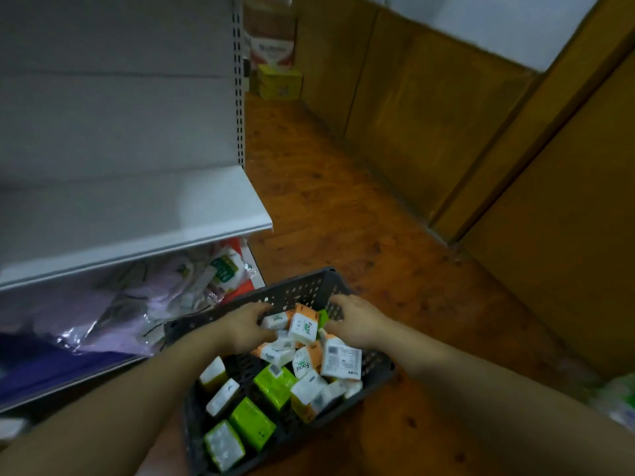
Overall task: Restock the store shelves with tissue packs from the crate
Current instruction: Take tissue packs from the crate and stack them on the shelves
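A: Tissue packs (302, 329) – where kept?
B: In crate (299, 290), by shelf (137, 207); a cluster is clamped btw curled fingers of left hand (244, 326) & right hand (354, 321), prob. so several get lifted together.

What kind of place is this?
Most likely a small shop or its stockroom: white slotted shelving, a crate of tissue packs, and stacked cartons in the far corner.
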The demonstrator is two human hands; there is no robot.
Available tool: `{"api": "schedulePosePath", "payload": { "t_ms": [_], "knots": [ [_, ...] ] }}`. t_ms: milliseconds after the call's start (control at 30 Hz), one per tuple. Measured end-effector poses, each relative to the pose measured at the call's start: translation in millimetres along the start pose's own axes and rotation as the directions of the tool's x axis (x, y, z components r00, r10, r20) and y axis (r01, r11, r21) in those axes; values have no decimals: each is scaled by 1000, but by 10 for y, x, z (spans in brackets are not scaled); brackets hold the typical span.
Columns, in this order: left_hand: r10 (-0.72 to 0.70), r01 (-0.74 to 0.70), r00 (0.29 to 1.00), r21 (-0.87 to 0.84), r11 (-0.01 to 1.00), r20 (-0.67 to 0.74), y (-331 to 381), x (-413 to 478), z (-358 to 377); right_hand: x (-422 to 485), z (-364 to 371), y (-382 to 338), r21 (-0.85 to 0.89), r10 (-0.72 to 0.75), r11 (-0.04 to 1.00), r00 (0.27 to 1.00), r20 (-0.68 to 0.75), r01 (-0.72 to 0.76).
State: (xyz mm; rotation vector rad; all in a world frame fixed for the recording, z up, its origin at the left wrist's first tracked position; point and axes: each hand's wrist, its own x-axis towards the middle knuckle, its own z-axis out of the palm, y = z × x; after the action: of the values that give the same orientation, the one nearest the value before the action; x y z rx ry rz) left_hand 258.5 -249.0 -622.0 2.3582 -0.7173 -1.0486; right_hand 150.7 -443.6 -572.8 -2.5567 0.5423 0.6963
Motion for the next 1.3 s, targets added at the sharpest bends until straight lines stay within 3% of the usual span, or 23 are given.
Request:
{"api": "schedulePosePath", "payload": {
  "t_ms": [200,500,633,867,1000,1100,1167,1300],
  "knots": [
    [-43,45,998,-43,998,47,-589,826,1002,867,1179,566,90,6,996,999,51,-11],
    [17,-18,994,16,1000,104,-944,1786,2245,1614,2217,1393,11,61,998,996,72,-62],
    [14,-30,983,81,996,184,-1006,1990,2607,1710,2270,1465,-170,59,985,984,170,-29],
    [15,-39,988,156,987,156,-995,2022,2749,1692,2282,1440,-441,65,890,925,374,116],
    [-7,-18,984,138,990,177,-1033,2016,2712,1758,2323,1409,-506,47,836,892,451,211],
    [1,-21,985,114,993,171,-1057,1996,2688,1790,2377,1411,-548,-28,806,940,340,223],
    [2,-12,987,62,998,162,-1044,1944,2641,1762,2285,1441,-501,-79,844,968,238,192],
    [28,-4,994,-225,974,105,-1000,1838,2383,1678,1868,1514,-71,-94,993,994,58,98]
  ]
}}
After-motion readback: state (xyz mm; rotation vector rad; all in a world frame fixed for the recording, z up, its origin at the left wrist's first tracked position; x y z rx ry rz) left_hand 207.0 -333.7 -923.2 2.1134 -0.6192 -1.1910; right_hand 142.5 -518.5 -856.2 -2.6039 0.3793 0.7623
